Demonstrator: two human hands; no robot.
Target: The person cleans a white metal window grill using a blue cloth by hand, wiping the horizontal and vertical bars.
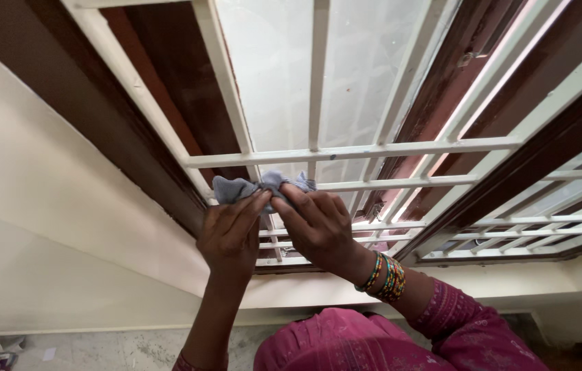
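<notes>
View from the head camera, looking at a window fitted with a white metal grille [346,151]. Both hands are raised to the same spot on the grille. The left hand [230,233] and the right hand [318,223] pinch a small grey cloth [249,187] between them, fingers closed on it; the cloth is bunched around one upright bar [236,103] just where that bar crosses a horizontal bar, and it touches the metal there. The right wrist carries a stack of coloured bangles [386,276], and a pink patterned sleeve [469,323] shows below it.

Behind the grille lie frosted glass panes [270,75] set in a dark brown wooden frame [139,124]; a cream wall [36,206] runs along the left. A few small dark specks show on the horizontal bar to the right of the hands. Judged from where the cloth sits, the wiping is at a lower left crossing; no clear difference between wiped and unwiped bars can be made out, so how much remains cannot be told.
</notes>
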